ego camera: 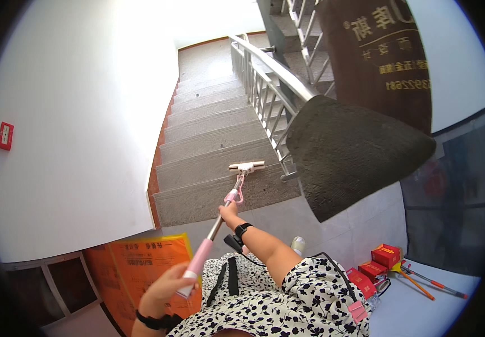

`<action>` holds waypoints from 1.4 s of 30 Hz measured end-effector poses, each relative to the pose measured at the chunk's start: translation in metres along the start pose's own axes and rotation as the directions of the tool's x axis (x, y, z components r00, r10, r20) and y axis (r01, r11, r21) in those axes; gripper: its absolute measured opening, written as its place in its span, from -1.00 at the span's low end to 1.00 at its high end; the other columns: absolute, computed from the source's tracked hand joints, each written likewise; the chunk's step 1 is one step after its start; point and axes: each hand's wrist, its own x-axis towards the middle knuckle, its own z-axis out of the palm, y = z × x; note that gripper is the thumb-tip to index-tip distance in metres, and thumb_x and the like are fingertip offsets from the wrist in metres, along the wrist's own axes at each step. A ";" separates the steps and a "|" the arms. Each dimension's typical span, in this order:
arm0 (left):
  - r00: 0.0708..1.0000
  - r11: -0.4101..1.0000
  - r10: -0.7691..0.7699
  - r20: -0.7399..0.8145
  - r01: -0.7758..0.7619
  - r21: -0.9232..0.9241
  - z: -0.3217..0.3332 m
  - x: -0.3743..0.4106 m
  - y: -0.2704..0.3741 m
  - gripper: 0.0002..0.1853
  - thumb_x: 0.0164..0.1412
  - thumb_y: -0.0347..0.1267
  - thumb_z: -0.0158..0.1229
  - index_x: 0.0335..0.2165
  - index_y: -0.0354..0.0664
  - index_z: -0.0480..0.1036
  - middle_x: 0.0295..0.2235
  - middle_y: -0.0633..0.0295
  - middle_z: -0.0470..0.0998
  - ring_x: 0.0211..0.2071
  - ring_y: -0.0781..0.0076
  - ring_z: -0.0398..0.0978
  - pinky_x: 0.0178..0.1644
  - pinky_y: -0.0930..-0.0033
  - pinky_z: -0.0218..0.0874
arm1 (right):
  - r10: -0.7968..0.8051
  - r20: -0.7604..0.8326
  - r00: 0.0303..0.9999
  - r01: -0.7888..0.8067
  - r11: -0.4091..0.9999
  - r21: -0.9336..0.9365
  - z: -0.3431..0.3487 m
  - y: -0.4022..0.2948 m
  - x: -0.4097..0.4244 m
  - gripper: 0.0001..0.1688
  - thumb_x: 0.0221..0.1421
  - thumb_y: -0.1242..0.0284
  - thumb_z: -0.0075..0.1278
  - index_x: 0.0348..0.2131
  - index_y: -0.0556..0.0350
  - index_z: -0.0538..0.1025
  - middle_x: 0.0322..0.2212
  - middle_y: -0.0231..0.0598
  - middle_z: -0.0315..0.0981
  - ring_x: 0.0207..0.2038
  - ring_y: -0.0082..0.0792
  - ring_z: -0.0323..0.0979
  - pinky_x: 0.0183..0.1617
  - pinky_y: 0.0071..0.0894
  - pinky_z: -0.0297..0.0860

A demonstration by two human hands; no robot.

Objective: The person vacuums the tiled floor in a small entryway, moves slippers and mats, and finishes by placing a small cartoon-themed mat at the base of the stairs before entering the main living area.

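Note:
A sponge mop with a steel pole (214, 229) and pink fittings slants away from me. Around its pink grip near the white end cap, my left hand (163, 287) is closed. My right hand (229, 211) grasps the pole farther up, just below the pink squeeze lever (235, 195). The white mop head (246, 166) rests on the grey speckled stair surface near the top of the picture's nearest steps (200, 168). Both wrists wear black bands.
A metal railing (267, 65) lines the stairs' right side, with a dark mat (356, 156) draped over its near end. Red boxes (385, 255) and an orange-handled tool (418, 286) lie at right. An orange printed sheet (154, 265) stands left; a red wall box (6, 136) hangs farther left.

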 end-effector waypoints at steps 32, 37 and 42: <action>0.039 -0.242 0.908 0.416 -0.762 0.601 0.480 0.109 -0.032 -0.67 -0.06 -0.32 0.15 -0.29 -0.22 0.33 -0.32 0.09 0.33 -0.23 0.17 0.26 -0.12 0.26 0.09 | -0.382 -0.725 0.573 0.700 0.688 0.191 -0.620 0.167 -0.282 -0.88 -0.17 0.59 -0.04 -0.64 0.08 0.32 -0.64 -0.43 0.25 -0.53 -0.58 0.24 -0.42 -0.55 0.22; -0.491 0.261 0.829 -0.267 -0.082 0.962 0.326 0.150 0.016 -0.47 0.01 -0.11 0.08 -0.21 -0.33 0.22 -0.27 0.02 0.32 -0.21 0.10 0.27 -0.11 0.19 0.09 | -0.303 -0.824 0.479 0.741 0.642 0.195 -0.715 0.164 -0.281 -0.84 -0.17 0.62 -0.10 -0.66 0.05 0.26 -0.70 -0.43 0.21 -0.64 -0.58 0.21 -0.54 -0.60 0.17; 0.669 0.772 0.404 -0.623 -0.615 -0.159 0.270 0.173 0.023 -0.42 -0.04 -0.12 0.12 -0.13 -0.25 0.19 -0.22 0.05 0.34 -0.20 0.18 0.31 -0.15 0.21 0.17 | -0.266 -0.839 0.474 0.733 0.648 0.209 -0.768 0.114 -0.252 -0.84 -0.19 0.62 -0.13 -0.70 0.06 0.25 -0.76 -0.41 0.18 -0.66 -0.54 0.20 -0.57 -0.58 0.13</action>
